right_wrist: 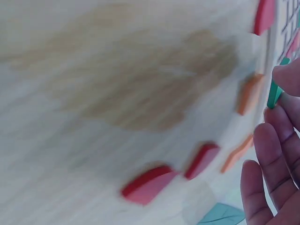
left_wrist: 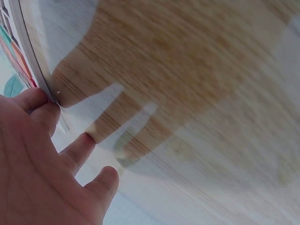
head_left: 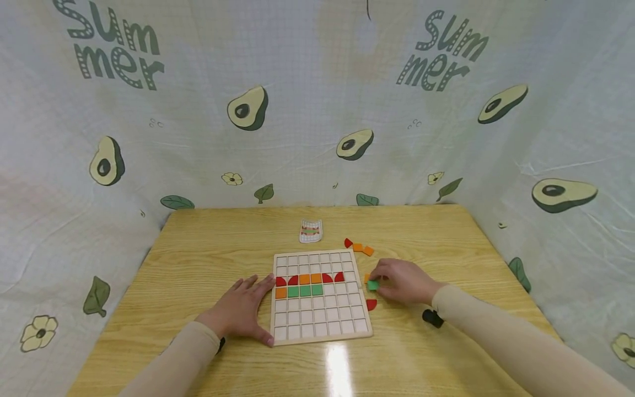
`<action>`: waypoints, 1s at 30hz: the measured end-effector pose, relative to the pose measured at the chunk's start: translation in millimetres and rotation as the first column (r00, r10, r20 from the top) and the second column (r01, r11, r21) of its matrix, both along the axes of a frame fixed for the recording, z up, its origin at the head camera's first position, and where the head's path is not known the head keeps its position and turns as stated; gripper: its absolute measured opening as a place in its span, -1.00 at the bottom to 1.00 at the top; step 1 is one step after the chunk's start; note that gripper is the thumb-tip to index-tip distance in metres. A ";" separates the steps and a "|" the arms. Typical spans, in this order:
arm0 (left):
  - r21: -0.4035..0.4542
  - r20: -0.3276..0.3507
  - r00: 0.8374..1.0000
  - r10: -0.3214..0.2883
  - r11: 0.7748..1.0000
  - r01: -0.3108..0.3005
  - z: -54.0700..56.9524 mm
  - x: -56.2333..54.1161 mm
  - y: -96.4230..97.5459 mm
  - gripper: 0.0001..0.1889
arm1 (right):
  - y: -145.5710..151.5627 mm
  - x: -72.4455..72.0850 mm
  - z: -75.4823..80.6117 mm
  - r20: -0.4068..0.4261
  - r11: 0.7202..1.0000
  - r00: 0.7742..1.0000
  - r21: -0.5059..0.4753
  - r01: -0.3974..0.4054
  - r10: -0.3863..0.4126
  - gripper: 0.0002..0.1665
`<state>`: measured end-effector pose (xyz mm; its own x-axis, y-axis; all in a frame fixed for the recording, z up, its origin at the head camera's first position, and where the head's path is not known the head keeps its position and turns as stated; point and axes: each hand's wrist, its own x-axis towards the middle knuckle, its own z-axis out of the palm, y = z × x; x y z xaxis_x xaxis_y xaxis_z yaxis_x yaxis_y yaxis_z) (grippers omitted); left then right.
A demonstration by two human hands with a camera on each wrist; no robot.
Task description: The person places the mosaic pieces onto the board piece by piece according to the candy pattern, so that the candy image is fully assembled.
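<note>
A wooden grid board (head_left: 322, 340) lies on the table, with two rows of coloured tiles in it. The upper row has red quarter-circles (head_left: 326, 277) at both ends and orange squares (head_left: 310, 279) in the middle. Below it, one orange square (head_left: 280, 293) is followed by green squares (head_left: 305, 290). My left hand (head_left: 243, 309) rests along the board's left edge with spread fingers, thumb at the lower corner. Just off the right edge, my right hand (head_left: 404, 281) pinches a green square tile (right_wrist: 275, 91) between thumb and fingertips. An orange tile (head_left: 367, 278) is beside it.
A small pattern card (head_left: 311, 231) lies behind the board. Loose red (head_left: 348, 242) and orange (head_left: 369, 251) tiles lie by the board's upper right corner. A red quarter-circle (head_left: 371, 304) sits nearer me, by the right edge. A printed curtain (head_left: 297, 110) surrounds the table.
</note>
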<state>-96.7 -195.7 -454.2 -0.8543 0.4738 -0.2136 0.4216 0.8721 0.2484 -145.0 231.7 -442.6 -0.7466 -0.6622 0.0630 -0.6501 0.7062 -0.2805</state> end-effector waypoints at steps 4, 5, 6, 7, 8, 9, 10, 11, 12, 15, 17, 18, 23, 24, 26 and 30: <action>0.002 0.003 1.000 -0.002 1.000 0.002 0.5 0.5 -0.7 0.46 | -20.7 -6.6 5.7 -0.010 1.000 1.000 -0.009 -0.020 0.020 -0.78; 0.003 0.002 1.000 -0.003 1.000 0.003 0.7 0.4 -0.6 0.46 | -26.6 -8.5 6.1 -0.008 0.999 1.000 -0.010 -0.030 0.030 -0.78; 0.006 0.003 1.000 -0.004 1.000 0.004 1.5 0.5 -0.5 0.46 | -32.7 -10.0 6.9 -0.001 0.999 0.999 -0.012 -0.040 0.040 -0.77; 0.010 0.004 1.000 -0.004 1.000 0.004 2.5 0.6 -0.2 0.45 | -38.8 -11.6 7.1 0.004 0.999 0.999 -0.008 -0.046 0.046 -0.77; 0.008 0.004 1.000 -0.005 1.000 0.005 3.4 0.6 0.1 0.45 | -44.6 -13.2 7.0 0.012 0.999 0.999 -0.004 -0.050 0.050 -0.76; 0.010 0.005 1.000 -0.005 1.000 0.005 3.9 0.5 0.5 0.45 | -50.5 -14.9 6.1 0.019 0.998 0.998 -0.004 -0.056 0.056 -0.76; 0.011 0.005 1.000 -0.005 1.000 0.005 4.6 0.4 1.0 0.45 | -56.4 -15.9 5.9 0.030 0.998 0.998 -0.005 -0.059 0.059 -0.75; 0.014 0.006 1.000 -0.004 1.000 0.004 5.0 0.4 1.3 0.44 | -62.3 -16.6 5.8 0.041 0.998 0.997 -0.009 -0.063 0.063 -0.75; 0.014 0.008 1.000 -0.003 1.000 0.003 5.5 0.5 1.6 0.44 | -67.8 -17.3 4.8 0.047 0.998 0.997 -0.011 -0.066 0.066 -0.75; 0.014 0.009 1.000 -0.003 1.000 0.003 5.5 0.3 2.1 0.44 | -81.7 -16.8 1.7 0.051 0.996 0.995 -0.003 -0.086 0.086 -0.77; 0.015 0.006 1.000 -0.006 1.000 0.006 5.5 0.4 2.0 0.44 | -88.7 -15.0 0.1 0.045 0.995 0.994 0.014 -0.103 0.102 -0.77; 0.015 0.004 1.000 -0.007 1.000 0.007 5.4 0.4 2.0 0.44 | -91.0 -14.0 -1.0 0.038 0.994 0.993 0.026 -0.109 0.108 -0.76; 0.013 -0.004 1.000 -0.009 1.000 0.009 4.4 -0.4 2.0 0.46 | -96.2 -11.1 -3.9 0.012 0.991 0.992 0.051 -0.126 0.125 -0.74; 0.014 -0.003 1.000 -0.008 1.000 0.008 4.1 -0.5 1.9 0.46 | -96.4 -11.2 -4.3 0.010 0.991 0.992 0.049 -0.127 0.126 -0.74; 0.016 -0.003 1.000 -0.007 1.000 0.007 3.7 -0.6 1.7 0.46 | -96.5 -11.8 -5.3 0.008 0.991 0.992 0.049 -0.129 0.128 -0.74; 0.018 -0.002 1.000 -0.005 1.000 0.005 3.3 -0.4 1.5 0.46 | -96.7 -13.2 -7.0 0.003 0.990 0.991 0.056 -0.130 0.130 -0.73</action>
<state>-97.2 -194.3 -450.9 -0.8525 0.4815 -0.2034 0.4260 0.8655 0.2636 -158.1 135.0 -449.6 -0.6536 -0.7565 0.0237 -0.7378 0.6299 -0.2427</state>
